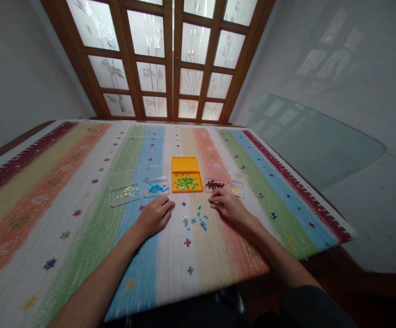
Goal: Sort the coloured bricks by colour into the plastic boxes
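My right hand point(230, 206) is closed in a pinch low over the cloth, with a small green piece point(211, 202) at its fingertips. Left of it lies a loose group of small blue pieces point(202, 223), with a green piece point(200, 207) and a few pale ones among them. My left hand point(157, 214) rests palm down on the cloth, fingers curled together, nothing showing in them. Between and beyond the hands, an orange box point(200, 184) stands with its lid point(184, 163) folded back, and several green pieces point(186, 181) are spread in it.
Clear boxes flank the orange one: cream pieces point(129, 191) far left, blue pieces point(158, 187) nearer, dark brown pieces point(215, 184) right, then a box with yellow and white pieces point(236, 190) behind my right hand. A striped tablecloth point(92, 200) covers the table. Wooden glazed doors point(174, 64) stand behind.
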Demonstrator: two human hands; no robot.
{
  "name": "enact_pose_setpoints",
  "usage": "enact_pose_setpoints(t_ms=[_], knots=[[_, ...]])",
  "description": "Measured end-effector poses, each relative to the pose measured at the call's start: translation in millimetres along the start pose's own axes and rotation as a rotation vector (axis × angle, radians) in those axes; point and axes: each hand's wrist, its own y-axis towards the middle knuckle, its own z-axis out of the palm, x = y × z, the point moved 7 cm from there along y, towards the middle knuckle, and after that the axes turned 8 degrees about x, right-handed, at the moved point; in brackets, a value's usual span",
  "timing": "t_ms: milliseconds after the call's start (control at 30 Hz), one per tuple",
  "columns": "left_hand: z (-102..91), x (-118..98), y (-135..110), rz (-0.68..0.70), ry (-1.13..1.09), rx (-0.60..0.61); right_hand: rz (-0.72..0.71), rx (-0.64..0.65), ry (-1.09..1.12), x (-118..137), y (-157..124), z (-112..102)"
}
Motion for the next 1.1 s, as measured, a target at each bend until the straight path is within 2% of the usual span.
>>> enact_pose_setpoints(t_ms=[167, 300, 633, 867, 1100], knots=[[0.2, 0.2, 0.2, 0.0, -0.008, 0.002, -0.015, -0.069, -0.128, 5.7, -4.8, 6.4], [1.1, 0.8, -0.2, 0.013, 0.018, -0.008, 0.008, -0.074, -0.219, 12.1, -6.9, 9.0], [1.5, -0.9, 0.2, 0.031, 0.041, -0.015, 0.045, -0.055, -0.096, 9.9, -0.6, 9.4], [1.8, -0.8, 0.6, 0.034, 0.047, -0.012, -0.072, -0.057, 0.009, 33.2, 8.7, 1.6], [2.4, -0.2, 0.1, 0.015, 0.032, 0.007, -0.218, -0.039, 0.017, 56.7, 15.8, 6.9]])
